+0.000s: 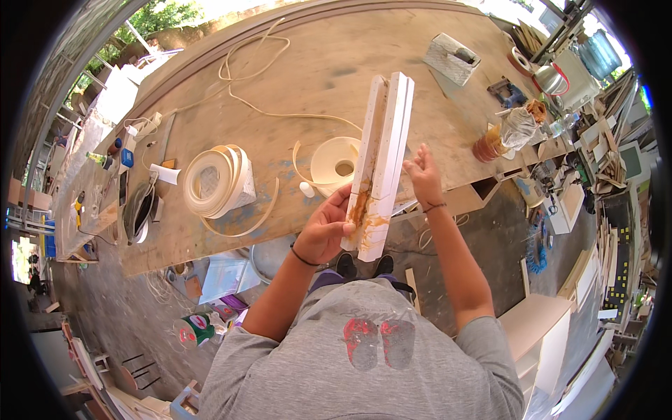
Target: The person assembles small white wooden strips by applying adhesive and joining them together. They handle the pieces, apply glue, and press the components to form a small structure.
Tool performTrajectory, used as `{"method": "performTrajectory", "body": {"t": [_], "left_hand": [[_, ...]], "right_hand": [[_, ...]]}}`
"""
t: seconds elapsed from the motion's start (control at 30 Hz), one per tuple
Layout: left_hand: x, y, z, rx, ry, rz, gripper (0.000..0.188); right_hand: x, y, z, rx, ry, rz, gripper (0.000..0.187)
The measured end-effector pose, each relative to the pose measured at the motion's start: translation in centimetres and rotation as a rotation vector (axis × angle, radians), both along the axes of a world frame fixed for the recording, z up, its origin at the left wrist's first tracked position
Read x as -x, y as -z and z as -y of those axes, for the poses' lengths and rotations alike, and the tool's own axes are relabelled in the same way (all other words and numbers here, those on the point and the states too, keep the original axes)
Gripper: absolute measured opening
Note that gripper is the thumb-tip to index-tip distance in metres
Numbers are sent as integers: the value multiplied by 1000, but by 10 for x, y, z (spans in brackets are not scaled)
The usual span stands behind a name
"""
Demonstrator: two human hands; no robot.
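A long white grooved piece (394,150), like two narrow boards joined lengthwise, stands tilted up in front of me, with brown smears around its lower end. My left hand (325,227) grips that lower end, thumb on the near face and fingers around the left side. Just off the piece's right edge, my right hand (423,175) is raised with its fingers loosely apart and nothing in them. Behind the piece, a flat roll of cream edge banding (323,166) lies on the wooden worktable (315,77), partly covered. Left of it sits a thicker banding roll (192,183).
A pale cord (294,114) winds over the table. At the right are a white patterned box (437,54), a blue clamp-like tool (507,92) and an amber jar (490,142) beneath crumpled plastic. A pale cabinet (535,325) stands near my right elbow; a green bottle (196,329) lies lower left.
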State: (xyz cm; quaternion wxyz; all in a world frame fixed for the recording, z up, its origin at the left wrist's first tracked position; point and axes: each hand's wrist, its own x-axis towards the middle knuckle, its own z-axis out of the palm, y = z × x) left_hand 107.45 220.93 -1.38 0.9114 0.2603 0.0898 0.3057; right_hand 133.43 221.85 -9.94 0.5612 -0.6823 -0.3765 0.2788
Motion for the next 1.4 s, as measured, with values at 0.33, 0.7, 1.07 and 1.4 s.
{"method": "performTrajectory", "body": {"t": [0.33,0.7,1.07,1.4], "left_hand": [[-4,-9,9,-446,-342,-278,81],[-2,3,22,-703,-350,-458,77],[22,-3,26,-954,-571,-649,79],[53,-8,35,-990,-748,-718,77]], "right_hand": [[101,-148,76,-216,-188,719,25],[106,-129,72,-58,-208,182,19],[116,-138,61,-58,-395,84,15],[144,-127,45,-91,-535,106,11]]}}
